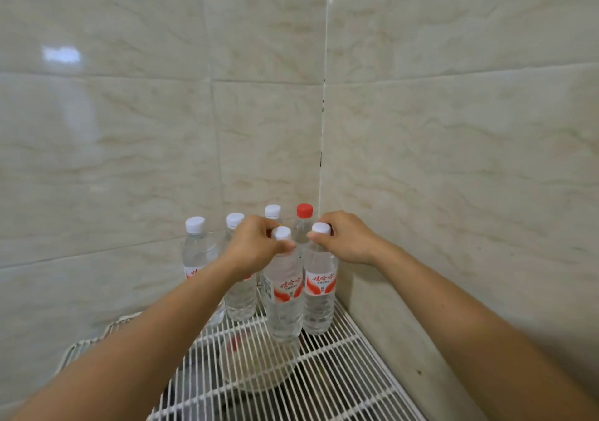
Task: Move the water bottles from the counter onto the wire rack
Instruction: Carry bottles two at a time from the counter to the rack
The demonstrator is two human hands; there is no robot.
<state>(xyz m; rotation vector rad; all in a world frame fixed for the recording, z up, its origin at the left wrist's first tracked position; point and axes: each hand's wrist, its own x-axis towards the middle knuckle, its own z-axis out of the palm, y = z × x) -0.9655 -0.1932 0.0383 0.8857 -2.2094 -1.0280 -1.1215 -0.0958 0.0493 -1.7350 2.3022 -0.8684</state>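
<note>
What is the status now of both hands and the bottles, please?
Left hand and right hand each grip a white-capped bottle by the neck. Both bottles on wire rack, upright, beside four others. Nothing in the way.

Six clear water bottles, all upright on the white wire rack (324,355) in the tiled corner. Front pair: left front bottle (285,294) and right front bottle (319,291), white caps, red-and-white labels facing the camera, standing just beside each other, maybe touching. Back row, left to right: far-left bottle (197,252) white cap, label partly hidden; second bottle (241,297) white cap, mid-body hidden; third bottle (272,211) only white cap and neck showing; red-cap bottle (304,222) nearest the corner, body mostly hidden behind the front pair.
</note>
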